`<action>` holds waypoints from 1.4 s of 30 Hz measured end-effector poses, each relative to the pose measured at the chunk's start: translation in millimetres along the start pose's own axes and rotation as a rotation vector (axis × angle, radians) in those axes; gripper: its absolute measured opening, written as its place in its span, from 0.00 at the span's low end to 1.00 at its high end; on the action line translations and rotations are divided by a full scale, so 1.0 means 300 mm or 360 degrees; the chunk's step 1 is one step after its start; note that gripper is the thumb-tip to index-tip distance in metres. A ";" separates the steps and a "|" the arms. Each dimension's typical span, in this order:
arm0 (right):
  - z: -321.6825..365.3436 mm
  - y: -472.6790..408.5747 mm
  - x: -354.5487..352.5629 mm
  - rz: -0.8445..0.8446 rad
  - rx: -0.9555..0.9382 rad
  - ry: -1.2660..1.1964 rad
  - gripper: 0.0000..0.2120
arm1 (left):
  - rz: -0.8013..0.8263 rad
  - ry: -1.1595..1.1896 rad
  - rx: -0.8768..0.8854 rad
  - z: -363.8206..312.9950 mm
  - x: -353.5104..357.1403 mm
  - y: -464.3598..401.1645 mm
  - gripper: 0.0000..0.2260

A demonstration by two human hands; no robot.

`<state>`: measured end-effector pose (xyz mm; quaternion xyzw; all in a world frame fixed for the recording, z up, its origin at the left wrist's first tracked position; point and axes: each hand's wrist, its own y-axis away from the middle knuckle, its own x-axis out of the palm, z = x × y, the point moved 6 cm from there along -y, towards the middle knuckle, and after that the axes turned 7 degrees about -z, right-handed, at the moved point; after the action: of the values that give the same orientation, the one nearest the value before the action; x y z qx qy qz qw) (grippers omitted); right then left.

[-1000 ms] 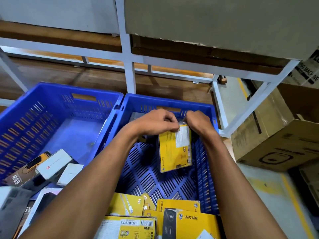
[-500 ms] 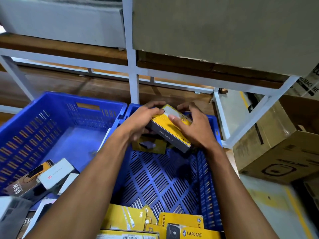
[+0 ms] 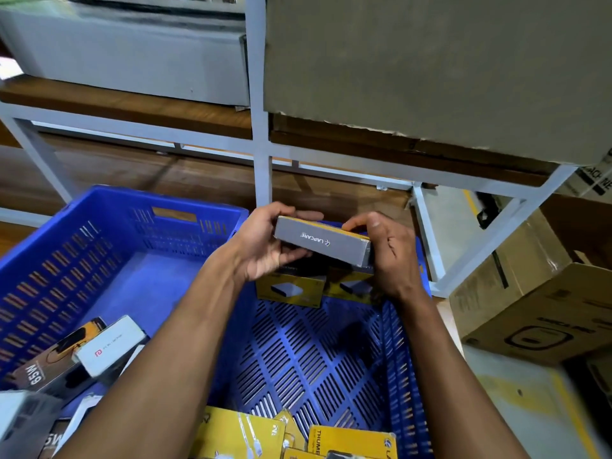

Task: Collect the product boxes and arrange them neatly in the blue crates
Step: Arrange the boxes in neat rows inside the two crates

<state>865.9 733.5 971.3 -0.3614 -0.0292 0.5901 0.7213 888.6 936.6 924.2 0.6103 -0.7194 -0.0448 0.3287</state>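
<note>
1. The Lapcare box (image 3: 323, 241) is held in the air above the far end of the right blue crate (image 3: 402, 329), level with that crate's far wall, its grey side with the brand print turned up towards the camera.
2. The left hand (image 3: 265, 246) grips the box's left end, fingers (image 3: 299, 256) curled underneath and the thumb over the top edge.
3. The right hand (image 3: 385, 256) holds the right end, thumb over the top corner and fingers wrapped down the end face; both sets of fingers are clamped on the box, one at each end.
4. The box's long axis runs left to right between the two hands, dipping a little towards the right hand, roughly parallel to the crate's far wall.
5. Directly below it, two yellow boxes (image 3: 289, 289) stand side by side against that far wall.
6. Judged from this, the coming move turns on lowering the box straight down: its long axis already matches the row, so it calls for a drop onto or just in front of the row.
7. Neither hand is clearly nearer the row.
8. More yellow boxes (image 3: 238, 435) lie at the crate's near end, and the left blue crate (image 3: 109, 210) holds mixed white and dark boxes (image 3: 109, 346).
</note>
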 end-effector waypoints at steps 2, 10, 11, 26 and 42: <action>-0.020 0.000 0.002 -0.0089 0.0140 0.0022 0.32 | 0.0070 0.0017 -0.0039 0.001 -0.002 -0.005 0.24; -0.095 0.029 -0.032 -0.0208 0.1031 -0.0152 0.46 | 0.0089 -0.0382 -0.0083 0.028 0.004 0.004 0.45; -0.117 0.037 -0.031 -0.0179 0.1171 -0.0263 0.48 | 0.0104 -0.0435 -0.0072 0.029 0.001 0.002 0.47; -0.177 0.037 -0.038 -0.0265 0.1379 -0.0179 0.53 | 0.0019 -0.0979 0.0394 0.016 0.008 -0.021 0.21; -0.064 0.015 -0.093 -0.0524 0.0686 0.0609 0.16 | 0.0147 -0.1423 0.0588 0.067 0.049 -0.064 0.24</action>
<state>862.6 700.0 965.3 -0.2952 0.1743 0.3798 0.8592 893.6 911.6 905.9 0.5468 -0.8124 -0.1595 -0.1247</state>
